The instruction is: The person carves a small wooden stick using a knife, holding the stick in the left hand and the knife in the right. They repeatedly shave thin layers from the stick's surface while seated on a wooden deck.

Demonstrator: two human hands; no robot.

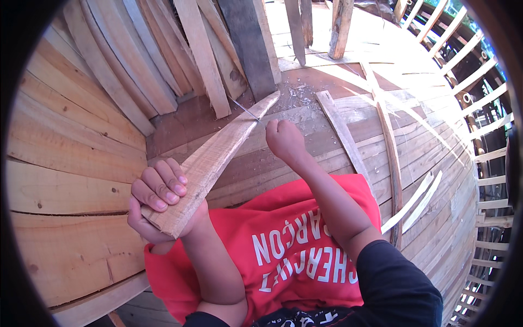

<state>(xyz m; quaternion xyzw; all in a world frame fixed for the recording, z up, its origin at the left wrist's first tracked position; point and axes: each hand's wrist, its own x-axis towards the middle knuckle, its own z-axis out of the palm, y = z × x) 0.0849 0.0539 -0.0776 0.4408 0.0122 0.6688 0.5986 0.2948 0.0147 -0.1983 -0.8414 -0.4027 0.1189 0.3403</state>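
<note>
A long tapered wooden board (218, 147) slants away from me, its narrow tip near the upright planks. My left hand (160, 191) is wrapped round its wide near end, fingers over the top face. Toward the far end, my right hand (285, 143) is closed in a fist just right of the board's edge. From that fist a thin metal blade (244, 109) reaches left across the narrow part of the board. It shows nearly edge-on, like a knife; its handle is hidden inside the fist. Red cloth (234, 240) with white lettering covers my lap.
Loose planks (204, 60) lean upright at the back left, beside a curved plank wall (71, 185). Wood shavings (299, 95) litter the plank floor (338, 103). Narrow strips (389, 147) and pale offcuts (419, 201) lie to the right. A slatted railing (493, 180) runs along the far right.
</note>
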